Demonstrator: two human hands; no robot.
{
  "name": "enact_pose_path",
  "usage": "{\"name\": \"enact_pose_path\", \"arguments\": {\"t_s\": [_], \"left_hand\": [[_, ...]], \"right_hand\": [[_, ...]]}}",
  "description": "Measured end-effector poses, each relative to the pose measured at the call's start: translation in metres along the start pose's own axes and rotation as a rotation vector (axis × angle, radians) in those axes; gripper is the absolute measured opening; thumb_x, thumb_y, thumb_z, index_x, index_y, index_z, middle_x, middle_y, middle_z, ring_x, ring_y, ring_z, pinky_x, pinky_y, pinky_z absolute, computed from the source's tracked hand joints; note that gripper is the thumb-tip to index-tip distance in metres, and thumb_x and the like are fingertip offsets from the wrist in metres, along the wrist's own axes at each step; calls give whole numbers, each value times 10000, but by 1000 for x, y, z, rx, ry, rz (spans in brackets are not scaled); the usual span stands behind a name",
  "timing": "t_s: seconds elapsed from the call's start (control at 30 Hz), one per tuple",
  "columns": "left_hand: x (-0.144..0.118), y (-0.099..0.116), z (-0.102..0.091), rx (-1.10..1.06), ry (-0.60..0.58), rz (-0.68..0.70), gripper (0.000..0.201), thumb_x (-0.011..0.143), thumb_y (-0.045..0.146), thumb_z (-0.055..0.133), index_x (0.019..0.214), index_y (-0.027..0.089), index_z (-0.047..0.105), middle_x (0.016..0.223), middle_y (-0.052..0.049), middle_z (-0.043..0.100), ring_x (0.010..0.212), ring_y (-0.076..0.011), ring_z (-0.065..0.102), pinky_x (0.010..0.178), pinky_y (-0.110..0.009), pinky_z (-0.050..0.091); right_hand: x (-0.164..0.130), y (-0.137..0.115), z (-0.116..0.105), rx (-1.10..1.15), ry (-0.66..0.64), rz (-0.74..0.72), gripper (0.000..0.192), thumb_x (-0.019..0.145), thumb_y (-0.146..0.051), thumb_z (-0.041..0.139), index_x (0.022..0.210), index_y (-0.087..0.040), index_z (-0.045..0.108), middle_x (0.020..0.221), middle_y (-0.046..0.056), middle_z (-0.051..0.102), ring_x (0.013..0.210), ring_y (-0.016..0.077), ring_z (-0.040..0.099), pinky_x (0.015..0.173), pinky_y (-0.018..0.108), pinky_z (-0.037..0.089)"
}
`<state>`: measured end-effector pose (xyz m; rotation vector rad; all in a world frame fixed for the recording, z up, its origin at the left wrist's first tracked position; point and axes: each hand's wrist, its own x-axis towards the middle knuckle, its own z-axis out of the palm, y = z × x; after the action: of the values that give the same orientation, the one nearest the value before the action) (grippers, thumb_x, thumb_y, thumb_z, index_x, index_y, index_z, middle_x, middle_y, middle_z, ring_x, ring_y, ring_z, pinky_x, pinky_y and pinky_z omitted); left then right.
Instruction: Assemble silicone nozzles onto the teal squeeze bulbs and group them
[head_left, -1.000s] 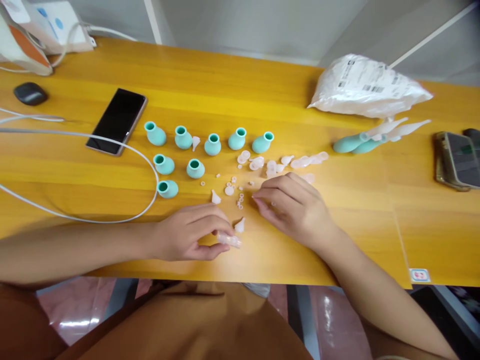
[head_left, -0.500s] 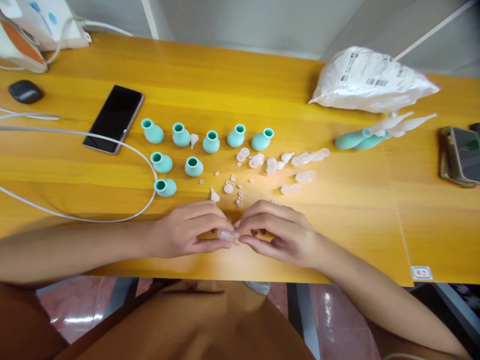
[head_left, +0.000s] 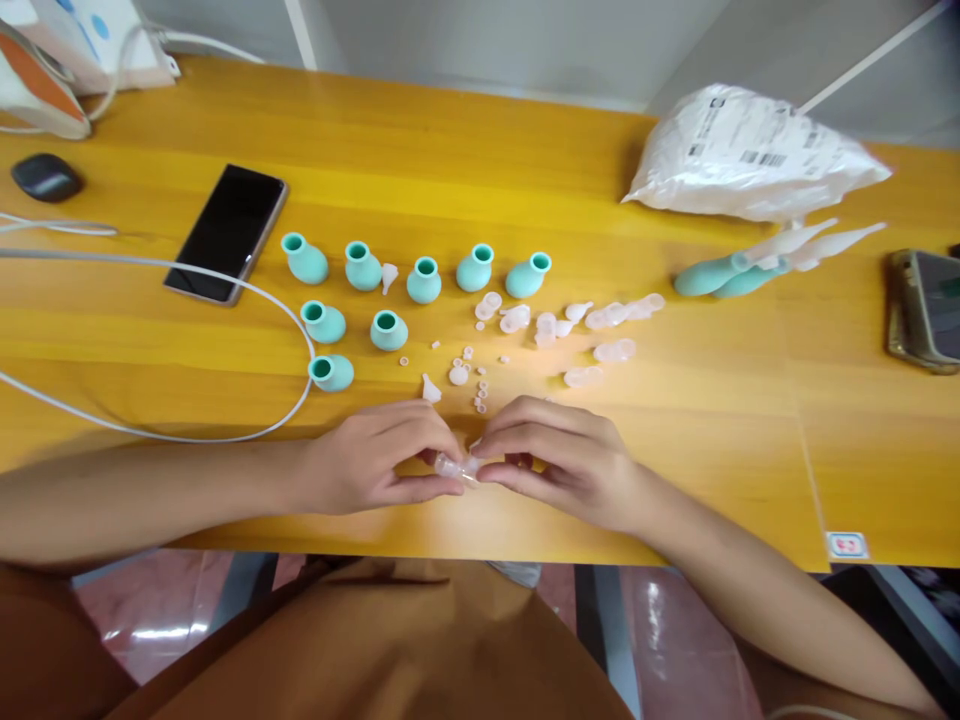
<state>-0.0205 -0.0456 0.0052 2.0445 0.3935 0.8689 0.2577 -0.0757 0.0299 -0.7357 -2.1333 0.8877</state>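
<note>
My left hand and my right hand meet fingertip to fingertip near the front edge of the yellow wooden table. Between them they pinch a small clear plastic piece. Just beyond my fingers lie several tiny clear rings and caps and a small clear cone. Further back stand several teal rubber bulbs in rows, openings up. Clear plastic tips are scattered to their right.
A black phone lies at the back left, with a white cable looping in front of it. A white plastic bag sits at the back right above two assembled teal pieces. Another phone lies at the right edge.
My right hand came back from the scattered clear parts and joined my left hand on the small clear piece. Since half a second ago both hands have stayed nearly still.
</note>
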Motion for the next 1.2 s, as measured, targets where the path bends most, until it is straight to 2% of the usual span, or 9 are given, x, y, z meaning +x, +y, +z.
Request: {"name": "enact_pose_path", "arguments": {"t_s": [0.17,0.3,0.6,0.8,1.2], "left_hand": [[0,0,-1,8,8,-8,191,1078,307,818,1173,210,683,992,-49,819,867,-167,767,826,-290,639],[1,1,-1,12,20,-30,183,1086,331,807,1162,213,689,985,-48,814,862,-167,771,799,-281,636],[1,2,-1,-35,42,-26,185,1058,277,843,1166,212,708,1023,-51,839,898,-166,800,834,-281,658],[0,2,-1,-60,39,-15,186,1052,254,846,1177,227,711,1055,-62,854,943,-180,825,834,-295,678],[-1,1,1,-62,44,2,200,1040,237,860,1154,218,696,1050,-70,854,947,-178,830,834,-289,682]], "right_hand": [[-2,0,0,-17,35,-24,253,1024,-191,849,1262,-161,770,1102,106,783,919,168,774,758,283,674],[-3,1,-2,-59,61,-63,285,1029,-159,834,1307,-191,778,1113,96,782,944,181,793,808,309,690],[-5,2,-2,-86,23,-109,283,1034,-132,812,1315,-156,795,1101,100,776,957,192,806,816,316,693],[-7,6,-2,-109,18,-142,360,1050,-166,799,1408,-198,781,1095,89,785,924,196,809,783,321,696],[-7,7,0,-29,-16,-102,310,1037,-152,818,1343,-173,771,1123,101,786,963,192,805,815,316,694]]}}
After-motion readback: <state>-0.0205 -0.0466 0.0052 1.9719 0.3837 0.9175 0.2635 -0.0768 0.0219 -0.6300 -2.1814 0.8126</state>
